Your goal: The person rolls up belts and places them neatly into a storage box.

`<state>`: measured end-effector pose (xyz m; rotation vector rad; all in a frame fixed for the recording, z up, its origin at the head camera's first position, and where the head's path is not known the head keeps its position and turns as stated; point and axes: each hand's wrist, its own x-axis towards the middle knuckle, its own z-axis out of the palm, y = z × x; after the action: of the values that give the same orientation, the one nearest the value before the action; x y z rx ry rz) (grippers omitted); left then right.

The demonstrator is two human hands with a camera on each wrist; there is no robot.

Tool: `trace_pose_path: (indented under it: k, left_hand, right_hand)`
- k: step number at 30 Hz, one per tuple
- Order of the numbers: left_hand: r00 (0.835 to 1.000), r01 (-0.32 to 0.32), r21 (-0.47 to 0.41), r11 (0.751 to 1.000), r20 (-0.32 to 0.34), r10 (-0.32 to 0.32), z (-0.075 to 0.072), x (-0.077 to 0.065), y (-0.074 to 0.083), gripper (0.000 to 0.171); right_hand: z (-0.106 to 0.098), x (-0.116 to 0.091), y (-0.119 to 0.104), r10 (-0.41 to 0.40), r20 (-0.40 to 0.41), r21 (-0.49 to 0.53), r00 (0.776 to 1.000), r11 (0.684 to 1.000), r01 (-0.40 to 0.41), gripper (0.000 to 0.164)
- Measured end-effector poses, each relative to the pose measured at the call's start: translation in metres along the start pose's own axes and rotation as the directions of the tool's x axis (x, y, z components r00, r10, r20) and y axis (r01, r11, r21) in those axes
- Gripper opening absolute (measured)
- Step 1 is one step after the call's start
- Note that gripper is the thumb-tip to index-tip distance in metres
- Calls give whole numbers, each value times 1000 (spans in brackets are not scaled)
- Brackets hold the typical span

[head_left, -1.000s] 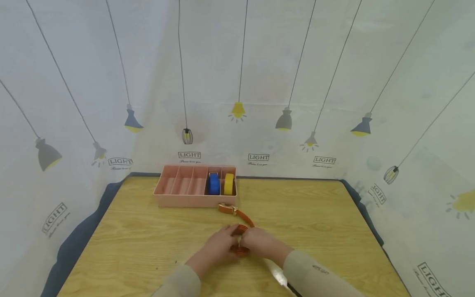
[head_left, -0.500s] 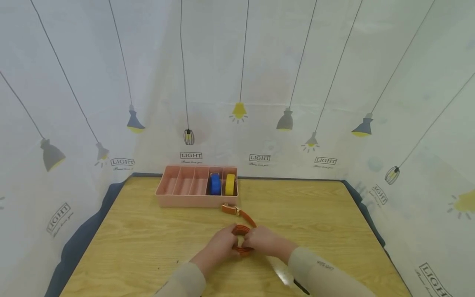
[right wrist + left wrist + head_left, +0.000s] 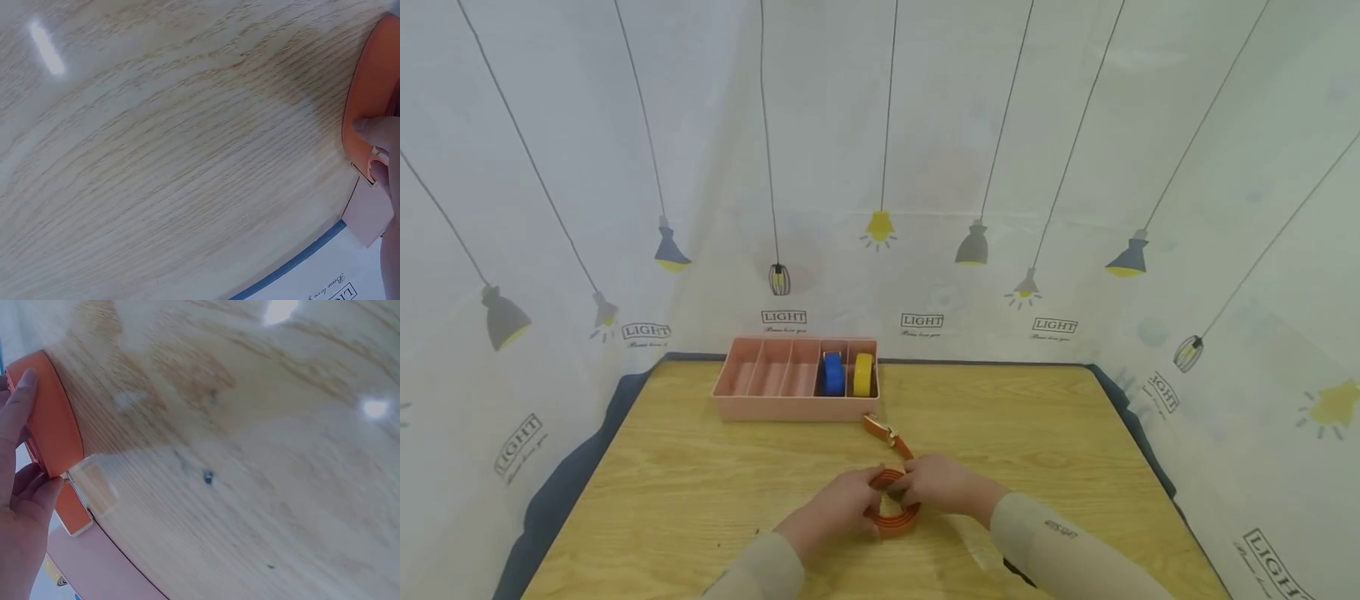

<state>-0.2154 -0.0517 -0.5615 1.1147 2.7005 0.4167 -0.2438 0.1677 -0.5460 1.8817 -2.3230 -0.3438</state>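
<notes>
An orange-brown belt (image 3: 891, 523) stands on edge on the wooden table, wound into a layered coil. Its end with the gold buckle (image 3: 891, 435) trails from the coil toward the pink box. At the coil's left side, my left hand (image 3: 844, 502) grips it; in the left wrist view a fingertip presses the outer layer of the belt (image 3: 53, 419). My right hand (image 3: 943, 483) pinches the coil's right side near where the buckle end leaves it. In the right wrist view, thumb and fingers hold the strap (image 3: 372, 87) at the picture's right edge.
Behind the belt stands a pink divided box (image 3: 793, 409). Two of its right compartments hold a blue roll (image 3: 833, 373) and a yellow roll (image 3: 862, 375). A pale curtain (image 3: 1000, 150) printed with hanging lamps surrounds the table (image 3: 685, 467).
The buckle end has swung right and a little nearer to me. The coil looks wider and sits slightly closer, with both hands still on it.
</notes>
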Motion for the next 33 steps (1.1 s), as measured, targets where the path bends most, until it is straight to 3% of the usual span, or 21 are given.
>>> trace_pose_path:
  k: [4, 13, 16, 20, 23, 33]
  left_hand:
    - [1000, -15, 1, 1000, 13, 15, 0, 0, 0, 19]
    - [998, -15, -95, 995, 53, 20, 0, -4, -8, 19]
    - [998, -26, -91, 995, 53, 31, 0, -5, -9, 19]
    - [996, -86, -30, 996, 5, 86, 2, -6, -10, 24]
    - [995, -95, -7, 995, -23, 95, 4, -5, -11, 27]
    - [993, 73, -61, 995, -88, -79, 10, 4, -1, 39]
  right_hand:
    - [-2, 0, 1, -25, -42, -16, 999, 1000, 24, 24]
    - [3, 1, 3, -112, -155, -118, 982, 989, 95, 20]
    - [1, 2, 1, -106, -141, -130, 984, 988, 88, 19]
    - [-1, 1, -2, -90, -104, -124, 991, 989, 77, 20]
    - [-2, 1, -4, -75, -86, -110, 994, 992, 65, 22]
    - [0, 6, -13, -2, 6, -140, 1000, 990, 3, 20]
